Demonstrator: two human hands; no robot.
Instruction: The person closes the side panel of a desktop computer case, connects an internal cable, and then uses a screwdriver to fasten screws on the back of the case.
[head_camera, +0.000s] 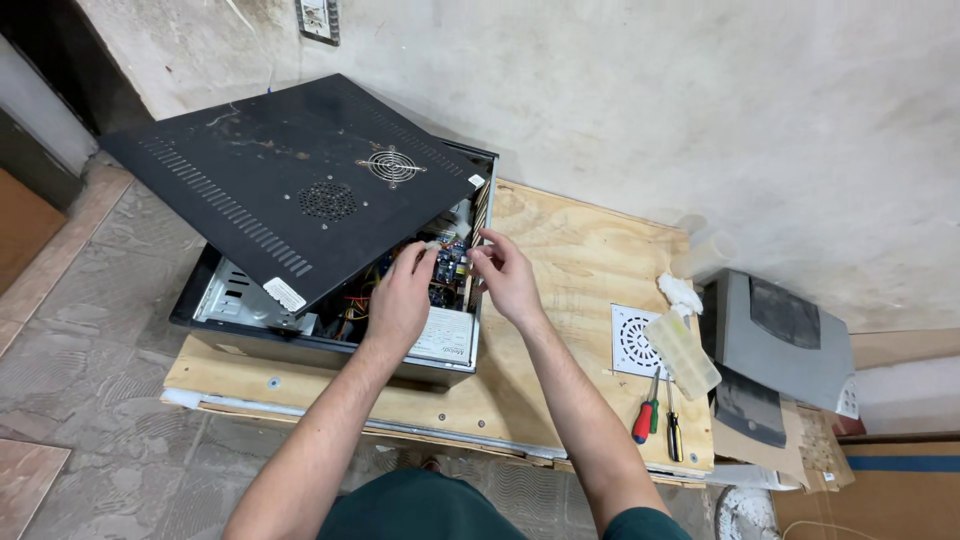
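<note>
A black computer case (215, 305) lies on its side on a plywood board (570, 260). Its black vented side panel (290, 175) rests askew across the top and hides most of the inside. My left hand (400, 295) reaches into the open right end, fingers among coloured wires and a small blue circuit board (450, 265). My right hand (505, 272) is at the case's right edge beside the board, fingertips pinched near it. I cannot tell whether either hand grips a part.
Two screwdrivers (655, 410), one red-and-green and one black-and-yellow, lie on the board's right part beside a white round-vented grille (630, 340) and a clear plastic box (685, 352). A grey device (775, 345) sits further right, with cardboard (870, 480) below. A wall stands behind; tiled floor lies left.
</note>
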